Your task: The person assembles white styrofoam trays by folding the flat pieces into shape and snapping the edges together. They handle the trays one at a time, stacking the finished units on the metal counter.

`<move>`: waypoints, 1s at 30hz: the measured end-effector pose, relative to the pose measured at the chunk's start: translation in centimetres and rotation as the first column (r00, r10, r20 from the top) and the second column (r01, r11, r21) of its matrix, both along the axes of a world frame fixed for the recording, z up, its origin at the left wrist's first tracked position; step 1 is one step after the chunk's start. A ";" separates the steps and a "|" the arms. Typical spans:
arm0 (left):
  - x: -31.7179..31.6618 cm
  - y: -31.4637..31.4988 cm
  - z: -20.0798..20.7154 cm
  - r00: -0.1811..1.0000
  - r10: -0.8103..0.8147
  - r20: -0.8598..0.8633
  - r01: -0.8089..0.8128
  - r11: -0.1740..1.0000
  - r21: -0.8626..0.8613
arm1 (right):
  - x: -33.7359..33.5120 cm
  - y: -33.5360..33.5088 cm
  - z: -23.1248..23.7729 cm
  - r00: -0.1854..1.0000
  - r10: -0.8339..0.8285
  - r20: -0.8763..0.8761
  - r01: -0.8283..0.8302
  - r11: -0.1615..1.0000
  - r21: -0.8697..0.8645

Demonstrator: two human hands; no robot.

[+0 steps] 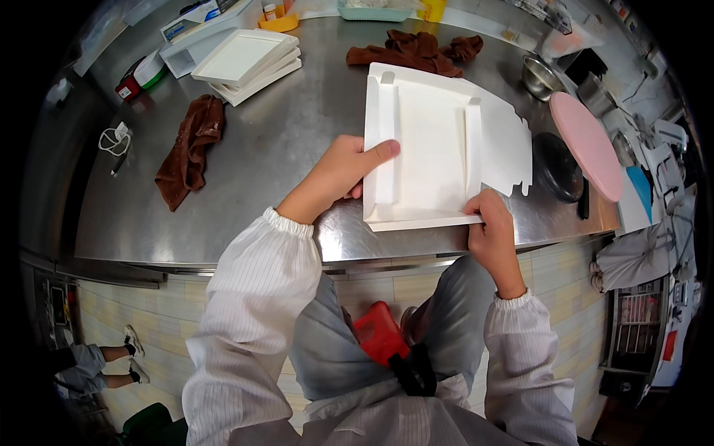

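Note:
A white cardboard box (431,160), partly folded, is held over the front of the steel table. Three of its walls stand up, and a flat flap with a notched edge reaches out on the right. My left hand (346,171) grips the left wall, thumb over the top edge and fingers behind it. With fingers curled, my right hand (491,223) pinches the near right corner. At the back left lies a stack of folded white box trays (245,59).
Brown cloths (195,145) lie left and at the back of the steel table (275,134). On the right are a metal bowl (541,78), a pink round board (587,145) and a black round lid-like thing (556,167). A white cable (115,139) lies far left. Other people's legs show at both sides.

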State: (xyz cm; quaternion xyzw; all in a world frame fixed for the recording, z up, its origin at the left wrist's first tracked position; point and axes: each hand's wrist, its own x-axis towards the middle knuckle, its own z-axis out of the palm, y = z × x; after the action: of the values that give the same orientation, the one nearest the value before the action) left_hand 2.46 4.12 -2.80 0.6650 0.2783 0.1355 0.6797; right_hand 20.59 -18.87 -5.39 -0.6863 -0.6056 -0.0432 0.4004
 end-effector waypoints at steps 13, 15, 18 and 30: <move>-2.2 -0.5 -0.4 0.990 -0.133 0.043 0.133 0.991 0.016 | 0.3 0.1 -0.7 1.000 -0.025 0.007 0.024 0.996 0.083; -2.6 -0.8 -0.5 0.987 -0.156 0.029 0.156 0.988 0.016 | 0.0 0.2 -0.3 1.000 -0.017 0.010 0.017 0.998 0.065; -2.9 -1.0 -1.1 0.995 -0.085 0.058 0.085 0.996 0.001 | -0.1 0.1 -0.5 1.000 -0.008 0.010 0.007 0.998 0.065; -3.1 -4.1 -1.2 0.936 0.273 0.223 -0.303 0.946 0.117 | 0.2 0.0 -0.8 0.994 0.021 0.103 -0.032 0.994 0.107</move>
State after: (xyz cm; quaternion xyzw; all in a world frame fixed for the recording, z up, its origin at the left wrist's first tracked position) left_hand -0.63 0.07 -3.96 0.6486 0.2909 0.3216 0.6255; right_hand 20.77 -18.85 -6.15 -0.6523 -0.6312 -0.1056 0.4062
